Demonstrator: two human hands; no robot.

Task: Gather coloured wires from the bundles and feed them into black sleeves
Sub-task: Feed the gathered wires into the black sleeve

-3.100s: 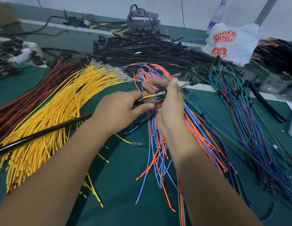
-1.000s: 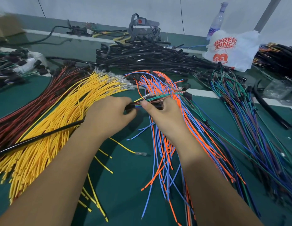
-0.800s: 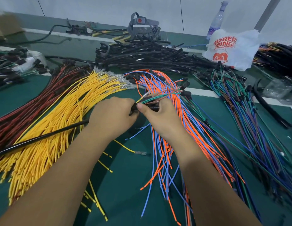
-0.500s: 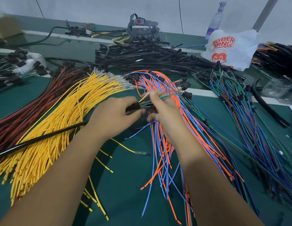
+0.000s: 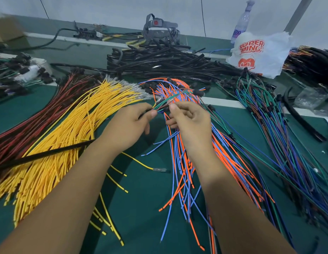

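My left hand (image 5: 126, 129) grips the mouth end of a long black sleeve (image 5: 42, 156) that trails left across the yellow wire bundle (image 5: 67, 136). A small bunch of gathered wires (image 5: 168, 99), green, yellow and orange, sticks out of the sleeve's mouth between my hands. My right hand (image 5: 190, 123) pinches these wires at their tips, just right of my left fingertips. Beneath it the orange and blue wire bundle (image 5: 187, 171) fans out. The sleeve's mouth is mostly hidden by my left fingers.
A red and black wire bundle (image 5: 31, 121) lies at the left. A pile of black sleeves (image 5: 159, 61) fills the back middle. At the right are green, blue and brown wires (image 5: 280, 136), with a white plastic bag (image 5: 258, 54) and a bottle (image 5: 242, 19) behind. One loose yellow wire (image 5: 141, 164) lies near my left wrist.
My right hand has lifted its pinch slightly up and right along the gathered wires. My left hand has stayed on the sleeve end, and more of the wires has slid in.
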